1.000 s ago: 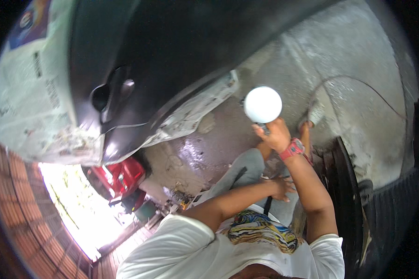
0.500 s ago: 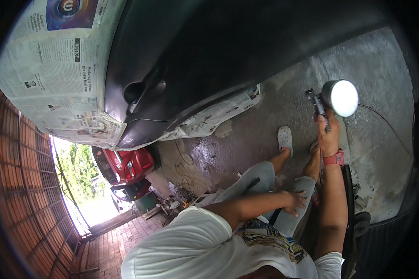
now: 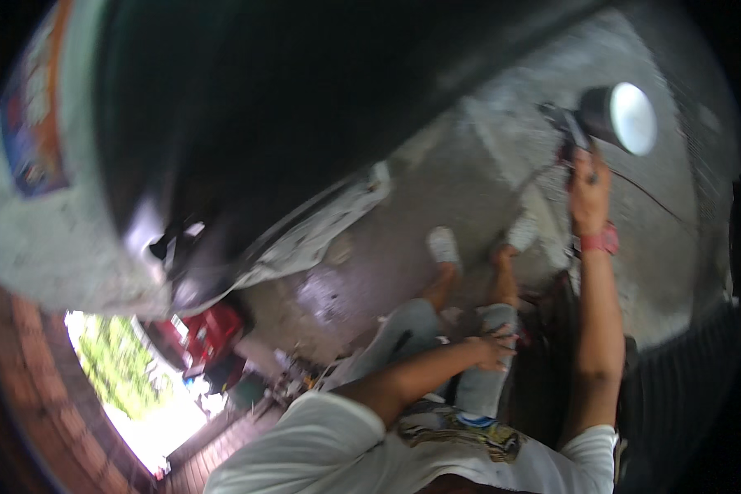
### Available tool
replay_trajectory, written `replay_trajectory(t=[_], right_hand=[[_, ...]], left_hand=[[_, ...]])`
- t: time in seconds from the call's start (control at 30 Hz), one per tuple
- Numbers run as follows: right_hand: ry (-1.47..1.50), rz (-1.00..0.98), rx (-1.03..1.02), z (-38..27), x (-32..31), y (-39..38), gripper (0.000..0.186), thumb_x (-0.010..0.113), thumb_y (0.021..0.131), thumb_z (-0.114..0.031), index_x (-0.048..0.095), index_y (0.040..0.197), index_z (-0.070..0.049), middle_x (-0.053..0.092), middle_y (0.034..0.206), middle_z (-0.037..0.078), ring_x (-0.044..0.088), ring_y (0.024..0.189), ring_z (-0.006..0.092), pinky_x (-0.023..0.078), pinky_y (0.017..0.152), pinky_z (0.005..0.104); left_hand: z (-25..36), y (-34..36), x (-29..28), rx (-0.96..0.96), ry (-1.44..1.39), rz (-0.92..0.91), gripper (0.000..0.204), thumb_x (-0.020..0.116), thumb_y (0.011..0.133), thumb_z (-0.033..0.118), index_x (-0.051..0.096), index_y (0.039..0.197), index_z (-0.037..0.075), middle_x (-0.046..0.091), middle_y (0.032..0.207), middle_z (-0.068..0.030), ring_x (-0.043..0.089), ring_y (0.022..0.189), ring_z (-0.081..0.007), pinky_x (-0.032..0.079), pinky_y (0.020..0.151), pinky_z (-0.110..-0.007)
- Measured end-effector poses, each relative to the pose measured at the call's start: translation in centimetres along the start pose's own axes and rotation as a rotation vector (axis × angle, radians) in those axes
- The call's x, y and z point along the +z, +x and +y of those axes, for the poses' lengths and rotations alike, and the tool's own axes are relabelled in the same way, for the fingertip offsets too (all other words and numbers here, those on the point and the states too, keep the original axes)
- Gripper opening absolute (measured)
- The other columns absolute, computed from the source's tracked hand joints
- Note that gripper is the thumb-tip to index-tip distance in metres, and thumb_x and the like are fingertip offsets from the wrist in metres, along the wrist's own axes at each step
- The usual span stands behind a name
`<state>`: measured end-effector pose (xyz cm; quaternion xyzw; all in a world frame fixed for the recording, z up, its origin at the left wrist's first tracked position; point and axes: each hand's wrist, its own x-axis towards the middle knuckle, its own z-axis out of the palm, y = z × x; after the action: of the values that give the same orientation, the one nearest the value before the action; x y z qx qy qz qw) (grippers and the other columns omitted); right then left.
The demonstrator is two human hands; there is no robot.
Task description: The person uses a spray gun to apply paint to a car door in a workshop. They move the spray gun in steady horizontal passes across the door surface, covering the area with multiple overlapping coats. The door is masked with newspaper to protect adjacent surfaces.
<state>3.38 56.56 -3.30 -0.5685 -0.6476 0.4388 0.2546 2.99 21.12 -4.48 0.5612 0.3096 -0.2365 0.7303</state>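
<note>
My right hand (image 3: 591,193), with a red watch on its wrist, is closed around the grip of a spray gun (image 3: 575,132). The gun's cup (image 3: 605,114), dark-sided with a bright white end, stands beyond my fingers, off to the right. My left hand (image 3: 492,350) lies on my jeans-clad leg near the knee, its fingers apart and holding nothing. Across the upper part of the view stretches a dark car body panel (image 3: 296,107), apart from the gun. Masking paper (image 3: 66,247) covers the car's left part, and more paper (image 3: 321,226) hangs along its lower edge. Motion blurs the view.
A thin hose (image 3: 646,191) runs over the concrete floor (image 3: 436,181) near the gun. At the lower left are a red car (image 3: 202,333), a cluster of small items (image 3: 284,379) and a brick-coloured wall (image 3: 37,387). My feet in pale clogs (image 3: 443,245) stand on the floor.
The view has turned, shifting the car panel and red car left and down. My right hand and the spray gun now sit higher in it. My left hand stays on my leg.
</note>
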Motion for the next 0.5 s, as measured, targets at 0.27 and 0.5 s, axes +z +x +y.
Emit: replay_trajectory(t=[0.27,0.5], right_hand=[[0.305,0.081,-0.047,0.9,-5.0,8.4,0.048,0.051,0.110,-0.039,0.068,0.126,0.003,0.073,0.083,0.009,0.065,0.073,0.0151,0.052,0.070,0.0313],[0.179,0.176,-0.026,4.5,-8.5,16.1,0.053,0.051,0.109,-0.048,0.070,0.109,0.001,0.074,0.079,0.008,0.065,0.067,0.0151,0.052,0.065,0.0320]], left_hand=[[1.2,0.8,-3.0,-0.054,-0.001,-0.050,0.072,0.036,0.103,0.071,0.032,0.164,0.034,-0.004,0.177,0.0004,-0.020,0.160,-0.0291,-0.004,0.119,-0.079],[0.6,1.6,-3.3,-0.018,-0.036,-0.011,0.071,0.040,0.102,0.071,0.036,0.163,0.035,-0.003,0.177,-0.0014,-0.020,0.160,-0.0310,-0.006,0.115,-0.082]])
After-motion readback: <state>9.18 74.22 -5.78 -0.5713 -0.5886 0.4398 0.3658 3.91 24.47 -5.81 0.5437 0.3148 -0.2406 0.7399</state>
